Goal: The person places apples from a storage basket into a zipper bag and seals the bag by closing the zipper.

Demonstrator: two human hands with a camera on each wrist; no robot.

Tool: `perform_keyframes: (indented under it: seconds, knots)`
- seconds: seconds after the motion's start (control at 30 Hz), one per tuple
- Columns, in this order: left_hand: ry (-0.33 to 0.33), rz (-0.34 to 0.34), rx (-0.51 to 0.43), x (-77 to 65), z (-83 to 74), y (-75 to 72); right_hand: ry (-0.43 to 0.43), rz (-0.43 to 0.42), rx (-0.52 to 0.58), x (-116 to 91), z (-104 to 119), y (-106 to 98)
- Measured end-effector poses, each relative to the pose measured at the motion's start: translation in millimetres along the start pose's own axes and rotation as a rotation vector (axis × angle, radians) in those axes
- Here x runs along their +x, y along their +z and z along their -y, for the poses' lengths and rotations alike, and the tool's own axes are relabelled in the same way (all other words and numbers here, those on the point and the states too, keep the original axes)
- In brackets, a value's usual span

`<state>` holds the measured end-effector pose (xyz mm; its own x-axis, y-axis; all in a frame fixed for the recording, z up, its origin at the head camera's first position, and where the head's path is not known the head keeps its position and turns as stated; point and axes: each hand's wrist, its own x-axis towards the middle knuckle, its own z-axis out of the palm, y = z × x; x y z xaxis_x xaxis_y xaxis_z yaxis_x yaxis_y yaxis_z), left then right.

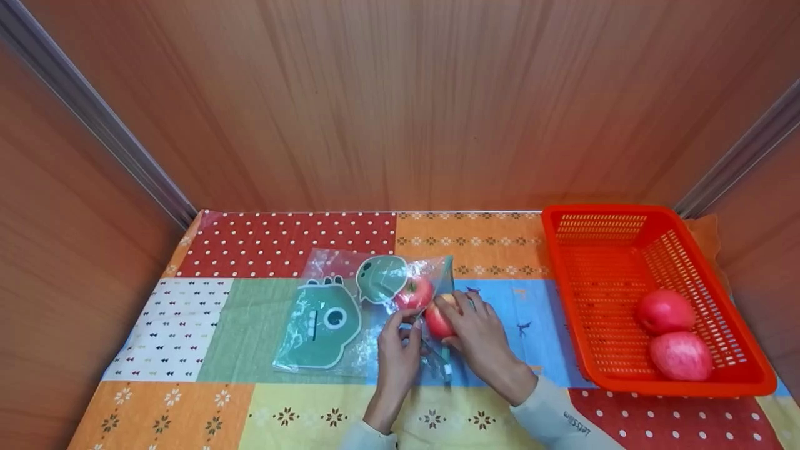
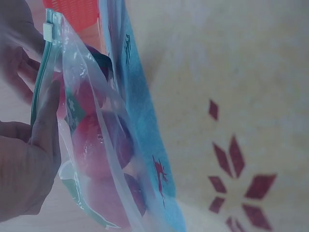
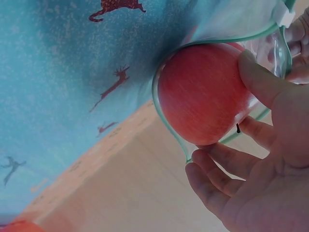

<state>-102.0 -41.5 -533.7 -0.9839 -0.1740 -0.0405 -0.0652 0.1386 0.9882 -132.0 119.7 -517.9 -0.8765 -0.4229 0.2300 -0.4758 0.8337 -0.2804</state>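
A clear zip bag (image 1: 331, 325) with green cartoon prints lies flat on the cloth, its green-edged mouth facing right. In the head view my left hand (image 1: 399, 356) pinches the near edge of that mouth. My right hand (image 1: 490, 344) holds a red apple (image 1: 440, 320) at the opening; in the right wrist view, thumb and fingers grip this apple (image 3: 205, 94) inside the green rim. Another apple (image 1: 415, 292) shows through the plastic, partly under a print. More apples (image 2: 99, 145) press against the bag in the left wrist view. A white slider (image 3: 284, 14) sits on the zip.
To the right stands an orange-red plastic basket (image 1: 565, 306) with two apples (image 1: 678, 334) in its near right corner. A patchwork cloth (image 1: 156, 325) covers the table. Wood-grain panels (image 1: 375, 106) enclose the back and both sides.
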Motion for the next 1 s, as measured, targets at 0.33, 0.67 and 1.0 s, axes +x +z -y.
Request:
perform_keyframes:
  seconds: [0.33, 0.67, 1.0]
  knots:
    - [0.024, -0.031, -0.005, -0.1, -2.3, 0.3, -0.028, -0.042, -0.035, 5, -2, 10]
    - [0.032, -0.059, -0.011, -0.8, -2.9, 0.4, -0.007, 0.005, 0.001, 10, 1, 13]
    - [0.035, -0.070, -0.025, 0.0, -3.5, 0.9, -0.019, 0.032, -0.048, 16, 4, 18]
